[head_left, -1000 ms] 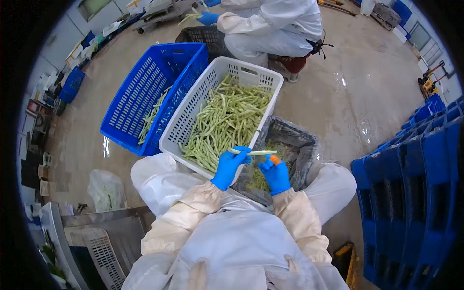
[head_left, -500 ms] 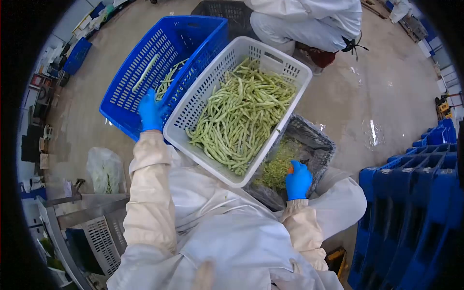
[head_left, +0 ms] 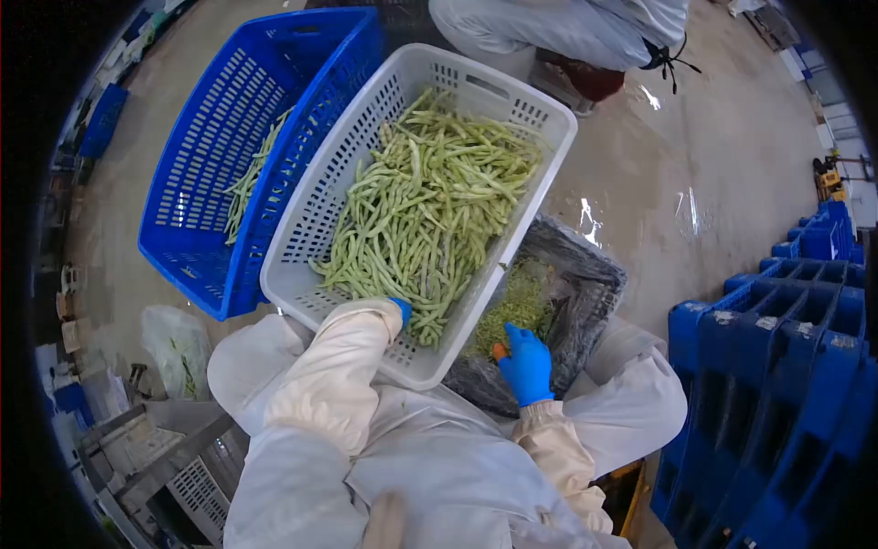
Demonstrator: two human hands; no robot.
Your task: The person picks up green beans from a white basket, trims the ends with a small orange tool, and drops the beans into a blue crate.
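A white crate (head_left: 305,206) full of green beans (head_left: 430,197) sits tilted before me. My left hand (head_left: 401,311), blue-gloved, reaches into its near end at the beans; the sleeve hides most of its fingers. My right hand (head_left: 528,366), also gloved in blue, is closed around a small orange-brown item (head_left: 499,351), too small to name. It is over a black-lined bin (head_left: 599,274) holding green trimmings (head_left: 521,306). Left of the white crate stands a blue crate (head_left: 197,151) with some beans (head_left: 251,183) inside.
Another person (head_left: 558,27) in pale clothing sits beyond the crates. Blue plastic pallets (head_left: 768,384) stand at the right. A clear bag (head_left: 176,352) lies on the floor at the left, near a metal frame (head_left: 174,457). The floor has wet patches.
My left hand has left the blue crate and moved right and down to the white crate's beans. The long bean near it now cannot be picked out. My right hand has shifted slightly left and down.
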